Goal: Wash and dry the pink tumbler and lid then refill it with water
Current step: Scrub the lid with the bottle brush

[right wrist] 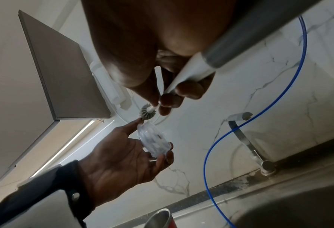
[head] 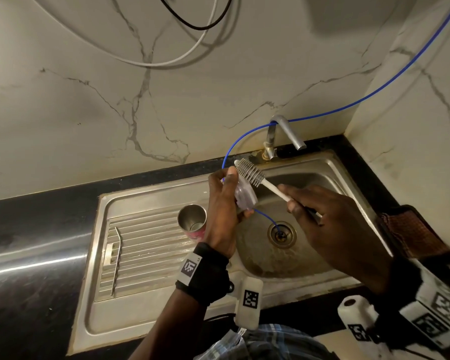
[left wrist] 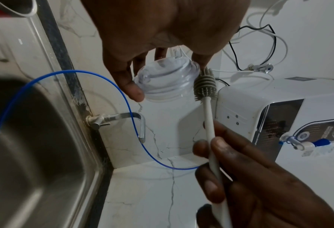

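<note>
My right hand is nearest, its grip curled round the white handle of the one bottle brush, whose grey bristle head lies against the rim of the clear lid. My left hand pinches that lid between thumb and fingertips, held on edge over the sink basin. Just beside my left wrist the pink tumbler stands open-mouthed on the ribbed draining board, with nothing clearly showing in its steel inside. One bent metal straw lies on the same board, well apart from the tumbler. One thin blue tube dips into the basin's drain hole. Farther back, one tap rises at the sink's rear edge, the dark worktop running to the marble wall.
</note>
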A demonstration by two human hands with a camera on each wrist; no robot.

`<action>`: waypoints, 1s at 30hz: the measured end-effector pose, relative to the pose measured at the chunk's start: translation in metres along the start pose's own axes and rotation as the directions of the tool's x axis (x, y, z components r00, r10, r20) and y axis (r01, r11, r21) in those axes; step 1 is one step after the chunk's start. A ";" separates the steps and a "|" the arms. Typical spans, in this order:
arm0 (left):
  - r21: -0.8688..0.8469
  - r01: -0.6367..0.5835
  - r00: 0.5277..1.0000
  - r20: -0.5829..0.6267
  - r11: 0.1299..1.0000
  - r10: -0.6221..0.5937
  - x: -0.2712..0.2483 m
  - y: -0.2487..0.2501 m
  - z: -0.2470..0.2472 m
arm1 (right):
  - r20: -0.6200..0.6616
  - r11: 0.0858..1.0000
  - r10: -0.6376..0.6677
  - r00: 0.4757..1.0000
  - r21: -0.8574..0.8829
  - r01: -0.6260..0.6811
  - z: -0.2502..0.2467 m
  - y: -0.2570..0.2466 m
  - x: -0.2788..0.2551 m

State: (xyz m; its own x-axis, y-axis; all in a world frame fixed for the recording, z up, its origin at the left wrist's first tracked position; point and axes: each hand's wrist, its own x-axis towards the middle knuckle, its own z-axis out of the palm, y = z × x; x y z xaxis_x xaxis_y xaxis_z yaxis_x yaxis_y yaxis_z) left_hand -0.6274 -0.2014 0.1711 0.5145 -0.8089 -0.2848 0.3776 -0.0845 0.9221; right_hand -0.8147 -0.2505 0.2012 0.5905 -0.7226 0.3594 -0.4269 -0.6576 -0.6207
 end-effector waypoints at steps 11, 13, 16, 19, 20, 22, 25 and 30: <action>-0.295 -0.012 0.988 -0.153 0.955 -0.034 0.011 0.022 0.001 | -0.039 0.990 -0.139 0.989 0.004 0.140 0.026 -0.003 -0.028; -0.331 -0.030 0.980 -0.194 0.943 -0.037 0.015 0.029 -0.001 | -0.035 0.992 -0.125 0.991 0.027 0.126 0.029 -0.002 -0.038; -0.325 -0.012 0.990 -0.136 0.946 -0.034 0.011 0.027 0.001 | -0.066 0.991 -0.131 0.989 0.014 0.132 0.031 -0.002 -0.037; -0.288 0.029 0.996 -0.076 0.957 -0.053 0.003 0.010 0.011 | -0.142 0.988 -0.155 0.978 -0.031 0.152 0.034 -0.012 -0.021; -0.280 0.042 0.998 -0.041 0.959 -0.056 0.001 0.003 0.014 | -0.159 0.986 -0.163 0.974 -0.055 0.157 0.035 -0.015 -0.015; -0.282 0.041 0.999 -0.003 0.959 -0.044 0.002 -0.002 0.016 | -0.164 0.983 -0.178 0.970 -0.067 0.170 0.034 -0.018 -0.006; -0.300 -0.005 0.991 -0.126 0.954 -0.035 0.009 0.012 0.009 | -0.109 0.980 -0.196 0.974 -0.042 0.193 0.027 -0.015 -0.015; -0.266 -0.019 0.993 -0.115 0.964 -0.012 0.012 0.027 -0.004 | -0.049 0.985 -0.173 0.984 0.012 0.173 0.025 -0.010 -0.031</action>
State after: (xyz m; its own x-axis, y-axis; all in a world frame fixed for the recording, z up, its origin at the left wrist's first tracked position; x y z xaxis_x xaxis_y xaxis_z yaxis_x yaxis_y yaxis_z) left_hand -0.6083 -0.2108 0.1915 0.5954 -0.7353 -0.3238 0.5583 0.0888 0.8249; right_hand -0.8118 -0.2161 0.1789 0.6212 -0.6077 0.4947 -0.3100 -0.7704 -0.5571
